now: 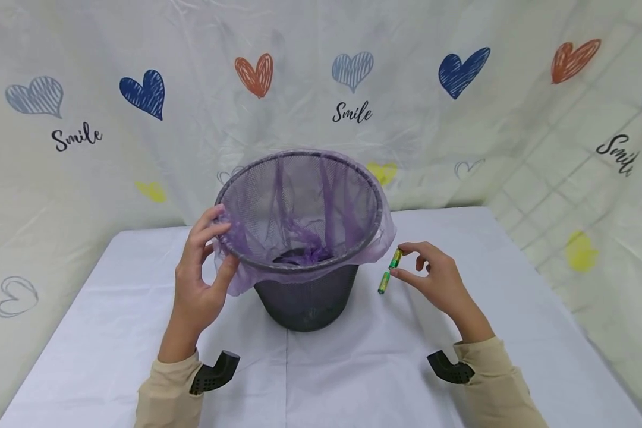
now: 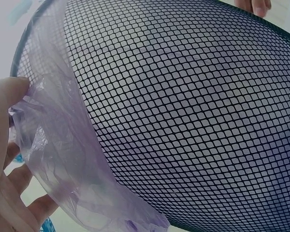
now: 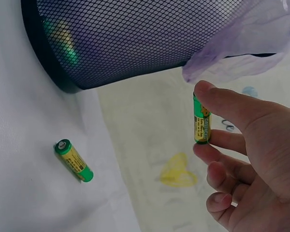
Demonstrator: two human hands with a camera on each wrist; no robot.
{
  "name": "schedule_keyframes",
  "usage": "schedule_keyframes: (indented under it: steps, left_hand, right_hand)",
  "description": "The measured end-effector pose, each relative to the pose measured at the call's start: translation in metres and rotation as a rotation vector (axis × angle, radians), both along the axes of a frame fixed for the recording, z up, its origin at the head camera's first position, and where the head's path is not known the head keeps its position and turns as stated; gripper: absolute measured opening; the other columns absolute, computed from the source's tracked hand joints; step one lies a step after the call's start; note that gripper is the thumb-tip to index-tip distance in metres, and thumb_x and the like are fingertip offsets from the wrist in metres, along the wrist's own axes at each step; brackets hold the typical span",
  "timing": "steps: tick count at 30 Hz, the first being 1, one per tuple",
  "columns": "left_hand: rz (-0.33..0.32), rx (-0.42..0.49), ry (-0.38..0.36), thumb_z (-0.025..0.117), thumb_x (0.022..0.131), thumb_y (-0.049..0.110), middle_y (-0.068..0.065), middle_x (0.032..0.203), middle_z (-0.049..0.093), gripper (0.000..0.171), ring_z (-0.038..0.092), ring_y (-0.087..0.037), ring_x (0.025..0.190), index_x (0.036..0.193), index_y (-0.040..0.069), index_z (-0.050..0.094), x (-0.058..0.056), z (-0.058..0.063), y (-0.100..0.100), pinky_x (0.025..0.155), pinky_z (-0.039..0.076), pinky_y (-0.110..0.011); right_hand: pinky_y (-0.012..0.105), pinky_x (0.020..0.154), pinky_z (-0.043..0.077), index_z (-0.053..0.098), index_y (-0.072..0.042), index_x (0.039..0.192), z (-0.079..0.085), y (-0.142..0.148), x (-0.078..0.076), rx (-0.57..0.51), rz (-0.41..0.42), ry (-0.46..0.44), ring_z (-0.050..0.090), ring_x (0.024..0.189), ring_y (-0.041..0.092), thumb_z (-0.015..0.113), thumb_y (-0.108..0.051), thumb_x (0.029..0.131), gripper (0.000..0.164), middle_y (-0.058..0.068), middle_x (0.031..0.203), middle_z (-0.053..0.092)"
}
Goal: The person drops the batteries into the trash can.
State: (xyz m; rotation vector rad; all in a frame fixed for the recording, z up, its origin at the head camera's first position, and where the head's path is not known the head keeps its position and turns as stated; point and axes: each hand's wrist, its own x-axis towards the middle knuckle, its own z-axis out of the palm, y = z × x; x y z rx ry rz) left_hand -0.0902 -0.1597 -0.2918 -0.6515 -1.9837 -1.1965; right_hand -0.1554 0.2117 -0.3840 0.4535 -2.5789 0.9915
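Note:
A black mesh wastebasket [image 1: 310, 303], lined with a purple plastic bag [image 1: 377, 244], stands upright on the table. My left hand [image 1: 199, 279] holds its left rim, thumb at the front and fingers over the edge, with the bag's fold in the grip. To the basket's right, my right hand [image 1: 443, 285] pinches a green and yellow battery [image 3: 202, 121] endwise between thumb and fingertip. A second battery [image 1: 384, 283] lies on the table just below it. Through the mesh in the right wrist view, something green and yellow [image 3: 65, 43] shows inside the basket.
A white cloth covers the table [image 1: 348, 368]. Behind it hangs a pale curtain [image 1: 299, 35] printed with hearts and "Smile". A dark wrist mount [image 1: 214, 373] sits on the left sleeve, another mount [image 1: 452, 367] on the right.

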Motion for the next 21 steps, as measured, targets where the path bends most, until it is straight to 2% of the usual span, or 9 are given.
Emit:
schedule_keyframes:
  steps: [14, 21]
  left_hand:
    - [0.0, 0.003, -0.013, 0.053, 0.087, 0.008, -0.024, 0.136, 0.041, 0.037, 0.042, -0.03, 0.126, 0.118, -0.01, 0.046, 0.0, 0.001, 0.001, 0.091, 0.04, -0.017]
    - [-0.001, 0.004, 0.006, 0.053, 0.088, 0.011, -0.025, 0.136, 0.042, 0.037, 0.042, -0.031, 0.126, 0.117, -0.011, 0.046, -0.001, 0.001, 0.0, 0.091, 0.04, -0.017]
  right_hand:
    - [0.02, 0.06, 0.032, 0.062, -0.019, 0.11, 0.012, -0.003, 0.0, -0.019, 0.003, 0.045, 0.043, 0.07, 0.009, 0.078, -0.026, 0.07, 0.045, -0.005, 0.098, 0.061]
    - [0.02, 0.06, 0.032, 0.062, -0.018, 0.111, 0.021, -0.006, 0.001, -0.032, 0.019, 0.077, 0.042, 0.07, 0.007, 0.078, -0.024, 0.07, 0.045, -0.006, 0.098, 0.061]
